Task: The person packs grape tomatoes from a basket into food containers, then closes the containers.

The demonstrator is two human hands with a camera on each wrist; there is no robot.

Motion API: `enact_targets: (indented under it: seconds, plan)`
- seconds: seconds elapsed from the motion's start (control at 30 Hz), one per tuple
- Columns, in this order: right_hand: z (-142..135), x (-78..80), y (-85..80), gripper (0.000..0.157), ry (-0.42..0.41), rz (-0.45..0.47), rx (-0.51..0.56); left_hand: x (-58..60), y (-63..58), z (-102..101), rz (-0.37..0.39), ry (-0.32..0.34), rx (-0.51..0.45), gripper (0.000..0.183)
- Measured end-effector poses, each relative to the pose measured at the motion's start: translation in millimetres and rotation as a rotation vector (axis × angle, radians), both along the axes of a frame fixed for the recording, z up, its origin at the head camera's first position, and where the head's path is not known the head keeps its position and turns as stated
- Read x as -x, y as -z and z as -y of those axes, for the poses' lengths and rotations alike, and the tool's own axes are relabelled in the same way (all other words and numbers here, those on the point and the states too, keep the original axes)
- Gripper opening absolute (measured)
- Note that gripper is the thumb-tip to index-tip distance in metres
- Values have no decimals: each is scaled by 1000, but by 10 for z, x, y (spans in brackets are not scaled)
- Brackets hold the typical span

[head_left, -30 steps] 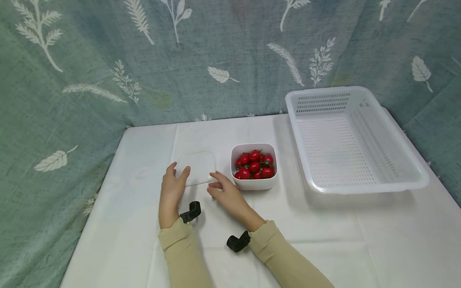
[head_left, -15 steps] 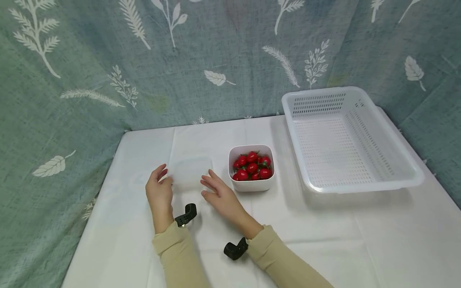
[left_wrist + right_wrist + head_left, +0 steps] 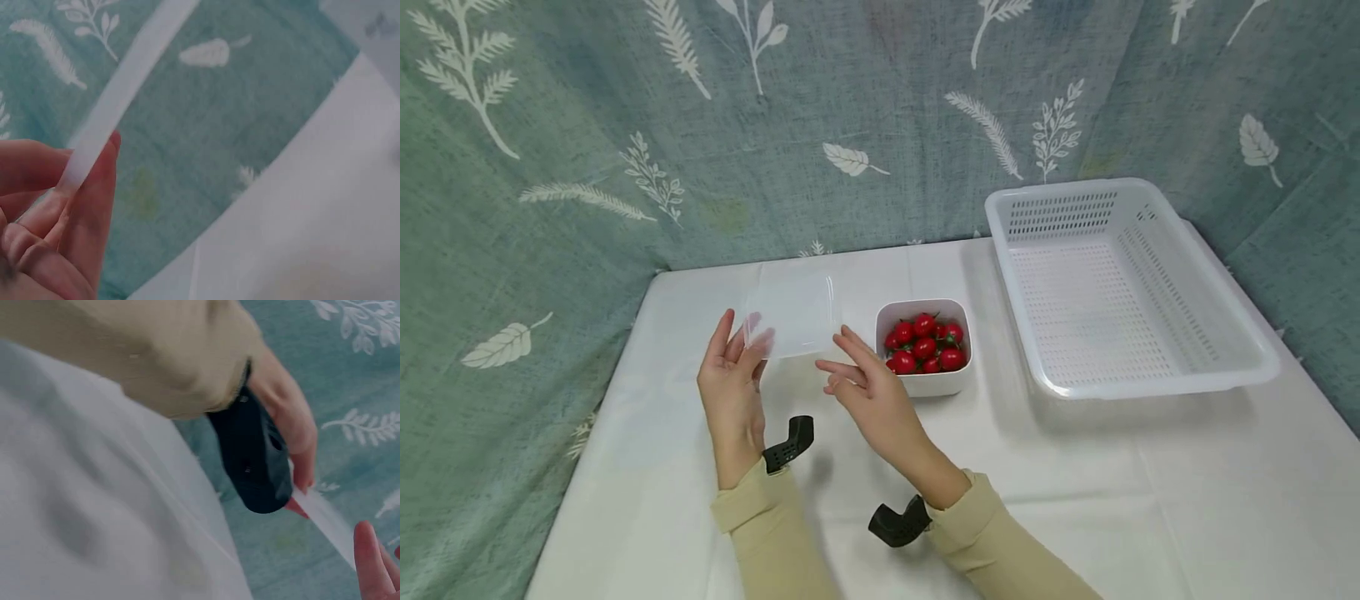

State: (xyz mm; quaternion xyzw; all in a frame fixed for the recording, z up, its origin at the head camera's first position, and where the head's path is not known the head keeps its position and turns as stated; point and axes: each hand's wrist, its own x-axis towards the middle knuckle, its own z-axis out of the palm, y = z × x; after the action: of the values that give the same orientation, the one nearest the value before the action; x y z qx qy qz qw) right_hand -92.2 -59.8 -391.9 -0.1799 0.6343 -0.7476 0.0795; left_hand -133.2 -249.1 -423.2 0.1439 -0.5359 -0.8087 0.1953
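Observation:
A clear, squarish plastic lid [image 3: 793, 312] is raised above the table. My left hand [image 3: 732, 400] pinches its left edge between thumb and fingers; in the left wrist view the lid [image 3: 122, 97] appears edge-on in that grip. Close to the lid's near right corner, my right hand [image 3: 887, 408] has its fingers extended; whether the fingertips touch the lid cannot be told. Just right of it stands a white square container [image 3: 932, 385] with several red cherry tomatoes [image 3: 924, 350] inside, some with green stems.
A large white perforated basket [image 3: 1097, 317] stands at the back right of the white-covered table [image 3: 1060, 500]. Behind and to the left hangs a green leaf-patterned cloth [image 3: 775, 192]. Each wrist carries a black camera mount [image 3: 901, 523].
The lid has gone from lying flat on the table to being lifted and tilted in my left hand. Both hands have shifted slightly, the left one first leftward, then up.

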Motion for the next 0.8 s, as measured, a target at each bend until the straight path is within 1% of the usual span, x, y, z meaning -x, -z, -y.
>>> enact_targets:
  seconds: [0.07, 0.13, 0.27, 0.33, 0.4, 0.47, 0.57, 0.67, 0.73, 0.8]
  plan:
    - [-65, 20, -44, 49, 25, -5, 28, 22, -18, -58, -47, 37, -42, 57]
    - [-132, 47, -81, 48, 55, -8, 33, 49, -22, -113, -77, 72, -58, 54]
    - [-268, 115, -124, 47, 120, -3, 20, 80, -39, -226, -123, 131, -19, 45]
    - [-342, 167, -103, 47, 138, -1, 19, 87, -55, -286, -150, 143, 5, 40]
    - [-413, 231, -54, 47, 148, -2, 41, 88, -81, -354, -181, 143, 29, 36]
    - [-480, 299, 4, 47, 159, -4, 76, 95, -114, -435, -206, 129, 72, 30]
    - [-576, 387, 74, 46, 198, -12, 108, 92, -182, -571, -233, 122, 176, 24]
    - [-667, 434, 97, 44, 260, 7, 108, 75, -241, -698, -211, 129, 319, 25]
    - [-715, 439, 80, 43, 292, 24, 107, 72, -246, -763, -203, 158, 364, 29]
    - [-744, 430, 43, 42, 322, 28, 78, 76, -228, -816, -187, 178, 391, 34]
